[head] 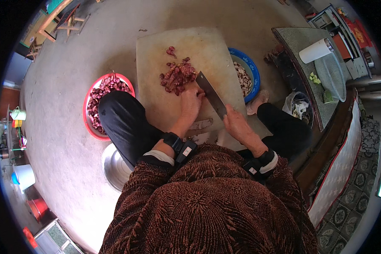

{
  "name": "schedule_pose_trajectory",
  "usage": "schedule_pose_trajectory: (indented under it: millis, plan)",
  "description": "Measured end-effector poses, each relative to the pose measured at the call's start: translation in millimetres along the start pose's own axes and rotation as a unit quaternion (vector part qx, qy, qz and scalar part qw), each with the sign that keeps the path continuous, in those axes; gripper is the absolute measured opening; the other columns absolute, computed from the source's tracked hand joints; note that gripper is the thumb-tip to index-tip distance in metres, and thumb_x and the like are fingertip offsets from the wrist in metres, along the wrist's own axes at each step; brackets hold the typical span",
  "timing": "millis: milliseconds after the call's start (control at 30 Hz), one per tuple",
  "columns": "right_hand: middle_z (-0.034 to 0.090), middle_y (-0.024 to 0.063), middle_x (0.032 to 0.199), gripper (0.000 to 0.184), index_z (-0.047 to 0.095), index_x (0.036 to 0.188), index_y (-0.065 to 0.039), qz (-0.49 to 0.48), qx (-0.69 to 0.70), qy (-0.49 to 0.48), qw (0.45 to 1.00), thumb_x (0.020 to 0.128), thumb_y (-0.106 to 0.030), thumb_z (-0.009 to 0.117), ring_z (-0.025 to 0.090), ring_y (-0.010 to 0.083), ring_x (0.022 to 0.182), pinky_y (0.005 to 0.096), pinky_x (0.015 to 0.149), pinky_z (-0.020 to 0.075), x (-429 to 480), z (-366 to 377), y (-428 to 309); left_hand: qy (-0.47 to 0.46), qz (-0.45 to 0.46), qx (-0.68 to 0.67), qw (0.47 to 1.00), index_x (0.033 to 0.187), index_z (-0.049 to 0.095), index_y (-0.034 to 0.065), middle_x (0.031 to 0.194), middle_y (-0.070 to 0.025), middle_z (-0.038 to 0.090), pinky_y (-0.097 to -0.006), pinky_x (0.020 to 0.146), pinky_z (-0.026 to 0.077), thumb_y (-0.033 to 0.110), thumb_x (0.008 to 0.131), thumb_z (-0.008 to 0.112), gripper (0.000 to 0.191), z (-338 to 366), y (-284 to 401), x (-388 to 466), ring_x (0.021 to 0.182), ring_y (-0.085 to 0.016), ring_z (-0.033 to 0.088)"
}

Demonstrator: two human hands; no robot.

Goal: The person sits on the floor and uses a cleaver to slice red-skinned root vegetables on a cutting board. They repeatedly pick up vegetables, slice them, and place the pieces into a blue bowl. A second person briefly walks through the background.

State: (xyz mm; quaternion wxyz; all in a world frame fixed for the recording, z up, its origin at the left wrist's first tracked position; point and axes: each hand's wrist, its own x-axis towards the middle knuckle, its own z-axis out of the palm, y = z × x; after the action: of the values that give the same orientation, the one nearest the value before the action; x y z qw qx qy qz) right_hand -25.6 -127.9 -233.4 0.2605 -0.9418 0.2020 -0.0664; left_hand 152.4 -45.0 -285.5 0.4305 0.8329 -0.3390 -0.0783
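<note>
My right hand (239, 125) grips the handle of a cleaver (211, 94), whose broad blade slants up and left over a pale cutting board (216, 47). Beside the blade's left face, my left hand (191, 101) is bent over the board. Its thumb and fingers pinch what looks like a small dark red tuber (201, 92), mostly hidden. Just beyond that hand lies a pile of knobby red-skinned tubers (177, 76), possibly Jerusalem artichokes. One small tuber (171, 51) sits apart, farther up the board.
Left of the board stands a red-rimmed basin (85, 111) full of red tubers, near a metal bowl (116, 168). On the right are a blue basin (256, 71) of pale slices, a lined bin (300, 109), and a low table (300, 41) bearing a white cylinder (314, 51) and a mesh basket (331, 74).
</note>
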Motion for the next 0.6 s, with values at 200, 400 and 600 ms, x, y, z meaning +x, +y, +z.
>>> schedule_pose_trajectory:
  millis: [200,400,600]
  plan:
    - [0.056,0.0328,0.091,0.036,0.041,0.118,0.004,0.076,0.07,-0.028,0.994,0.088,-0.012,0.05,0.053,0.0494,0.087,0.0529,0.072,0.0417,-14,-25,-7,-0.002,-0.004,-0.055,0.998,0.083,0.07,0.0011,0.074,-0.0193,0.065,-0.0368,0.064,0.051,0.009,0.072,0.073,0.014,3,-5,3,0.068,-0.031,0.065]
    - [0.056,0.0331,0.088,0.038,0.04,0.118,0.007,0.058,0.033,-0.026,0.997,0.087,-0.011,0.051,0.055,0.0489,0.084,0.0527,0.07,0.0435,-23,-28,-7,0.013,0.022,-0.042,0.999,0.078,0.069,0.0006,0.073,-0.0192,0.064,-0.0393,0.064,0.05,0.009,0.068,0.075,0.015,2,-7,4,0.068,-0.033,0.063]
    - [0.056,0.0331,0.085,0.038,0.038,0.118,0.008,0.045,0.041,-0.048,0.997,0.087,-0.01,0.051,0.055,0.0493,0.082,0.0539,0.068,0.0435,-18,-26,0,0.018,0.041,-0.01,0.999,0.076,0.068,0.0002,0.073,-0.0186,0.063,-0.0402,0.063,0.05,0.013,0.068,0.076,0.017,2,-9,5,0.068,-0.035,0.062]
